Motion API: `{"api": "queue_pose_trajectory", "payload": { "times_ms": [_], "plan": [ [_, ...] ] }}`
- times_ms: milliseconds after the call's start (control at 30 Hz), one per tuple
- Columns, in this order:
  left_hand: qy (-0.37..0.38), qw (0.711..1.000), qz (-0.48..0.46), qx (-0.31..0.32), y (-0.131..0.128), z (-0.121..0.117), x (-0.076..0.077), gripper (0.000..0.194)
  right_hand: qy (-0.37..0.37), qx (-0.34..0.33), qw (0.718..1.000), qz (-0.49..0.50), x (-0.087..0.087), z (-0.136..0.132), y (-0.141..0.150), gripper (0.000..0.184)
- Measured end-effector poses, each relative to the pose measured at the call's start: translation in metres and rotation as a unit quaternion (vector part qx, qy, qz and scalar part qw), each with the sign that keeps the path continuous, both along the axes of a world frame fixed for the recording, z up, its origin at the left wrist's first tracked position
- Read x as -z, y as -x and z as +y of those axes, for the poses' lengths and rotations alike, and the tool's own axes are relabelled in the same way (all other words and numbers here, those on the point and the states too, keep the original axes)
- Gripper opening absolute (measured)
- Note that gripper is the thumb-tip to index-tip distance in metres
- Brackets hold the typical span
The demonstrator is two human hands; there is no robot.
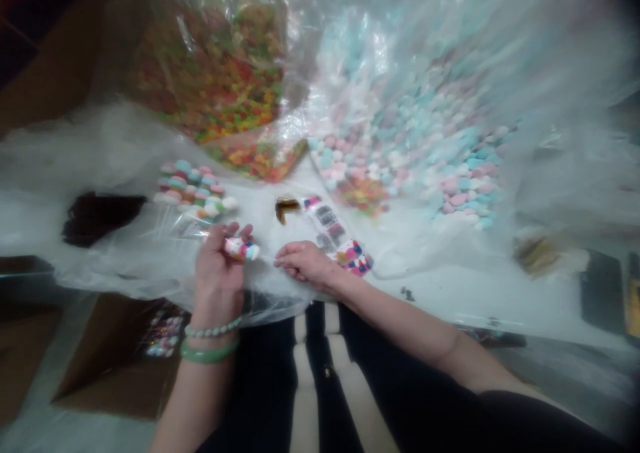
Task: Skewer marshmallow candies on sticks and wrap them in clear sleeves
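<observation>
My left hand (220, 266), with beaded and solid green bracelets on its wrist, curls its fingers round a small piece with white, pink and blue colours (242, 249). Between that piece and my right hand (303, 263) runs a thin pale strip or stick (267, 259), pinched in my right fingertips; blur hides which it is. Just beyond my left fingers lies a pile of pastel marshmallow-like candies (190, 189). Printed labels or stickers in pink and blue (354, 256) rest beside my right wrist. A small bunch of gold ties (287, 208) sits between and beyond both hands.
A large clear bag of orange, red and green gummies (235, 86) stands at the back left. Pastel candies (400, 126) in clear plastic spread over the back right. A dark bundle (103, 218) lies at left. Below the table edge is a cardboard box (115, 373) with candy packs.
</observation>
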State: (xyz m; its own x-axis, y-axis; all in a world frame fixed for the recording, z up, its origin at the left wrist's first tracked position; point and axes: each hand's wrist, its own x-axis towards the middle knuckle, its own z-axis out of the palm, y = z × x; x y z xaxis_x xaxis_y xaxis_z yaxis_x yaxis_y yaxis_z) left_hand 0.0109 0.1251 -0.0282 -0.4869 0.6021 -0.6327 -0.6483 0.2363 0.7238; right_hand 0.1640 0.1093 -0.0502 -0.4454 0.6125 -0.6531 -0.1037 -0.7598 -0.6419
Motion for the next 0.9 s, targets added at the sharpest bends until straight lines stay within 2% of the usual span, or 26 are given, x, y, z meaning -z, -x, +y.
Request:
{"api": "queue_pose_trajectory", "payload": {
  "times_ms": [200,367,433,567,733,800,900],
  "plan": [
    [-0.006,0.999,0.009,0.04,-0.012,-0.002,0.003,0.014,-0.009,0.017,1.0,0.018,-0.002,-0.002,0.003,0.006],
    [-0.001,0.991,-0.092,0.097,-0.006,-0.003,0.006,0.035,-0.018,0.039,0.999,0.01,-0.005,-0.001,-0.001,0.009],
    [-0.011,0.987,-0.117,0.112,-0.003,-0.003,0.008,0.029,-0.025,0.039,0.999,0.006,-0.007,-0.002,-0.002,0.01],
    [-0.057,0.987,-0.106,0.108,-0.011,-0.007,0.014,0.013,-0.044,0.045,0.998,-0.001,-0.011,-0.004,0.003,0.008],
    [-0.064,0.979,-0.127,0.146,-0.029,-0.014,0.016,0.019,-0.067,0.075,0.995,0.005,-0.01,-0.003,0.01,0.008],
    [-0.067,0.973,-0.135,0.174,-0.031,-0.017,0.017,0.022,-0.097,0.081,0.992,-0.011,-0.006,-0.003,0.008,0.008],
    [-0.043,0.968,-0.116,0.22,-0.027,-0.02,0.02,0.024,-0.192,0.061,0.976,-0.084,0.003,-0.002,0.001,0.008]
  ]
}}
